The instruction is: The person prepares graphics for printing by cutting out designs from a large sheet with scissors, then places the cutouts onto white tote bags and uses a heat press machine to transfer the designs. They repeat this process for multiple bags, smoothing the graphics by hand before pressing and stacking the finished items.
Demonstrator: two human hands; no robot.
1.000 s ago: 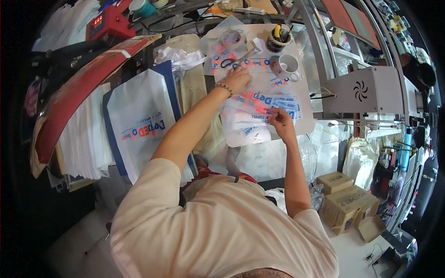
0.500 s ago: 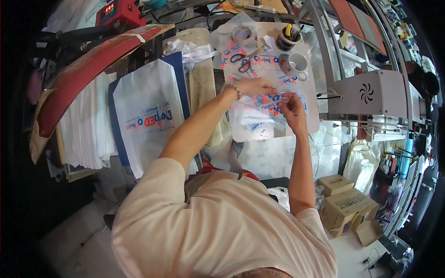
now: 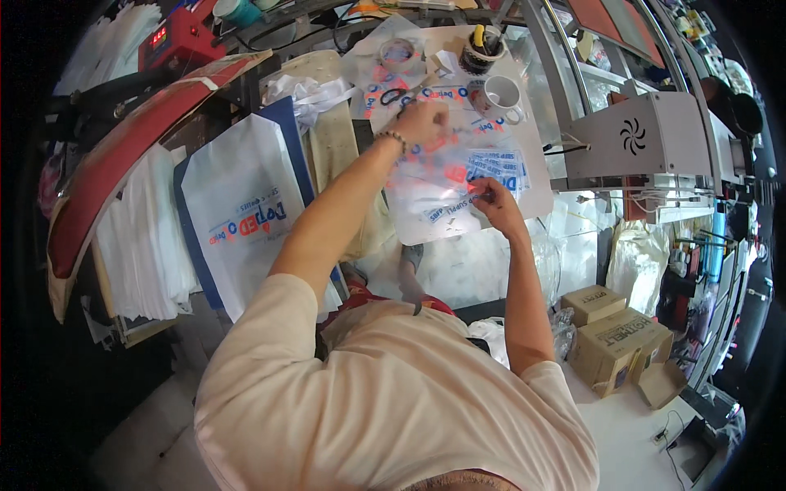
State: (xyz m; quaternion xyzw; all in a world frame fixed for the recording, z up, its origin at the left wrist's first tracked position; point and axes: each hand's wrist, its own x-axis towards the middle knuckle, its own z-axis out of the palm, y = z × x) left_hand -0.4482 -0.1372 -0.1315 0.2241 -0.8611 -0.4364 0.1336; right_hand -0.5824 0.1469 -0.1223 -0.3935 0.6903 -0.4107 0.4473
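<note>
My left hand (image 3: 424, 124) is over the board's middle, beside the dark-handled scissors (image 3: 393, 96) and partly covering them. Its fingers are curled; whatever may be in them is hidden. Below it lie translucent plastic sheets (image 3: 426, 168) with red and blue print. My right hand (image 3: 499, 209) is at the sheets' near right part, thumb and fingers bent together at the edge of a blue-printed piece (image 3: 495, 178). What sits between those fingertips is too small to make out. A white mug (image 3: 501, 98) stands at the right of the board (image 3: 532, 200).
A dark cup of pens (image 3: 481, 57) and a tape roll (image 3: 397, 55) are at the board's far side. To the left, printed white bags (image 3: 237, 196) lie on a blue panel beside a red-topped press (image 3: 123, 164). A grey metal box (image 3: 626, 151) borders the right; cartons (image 3: 618, 348) sit below.
My left hand has moved away from my right, toward the scissors. My right hand has come slightly nearer to me. The whole view has shifted a little, and more of the blue-printed piece shows.
</note>
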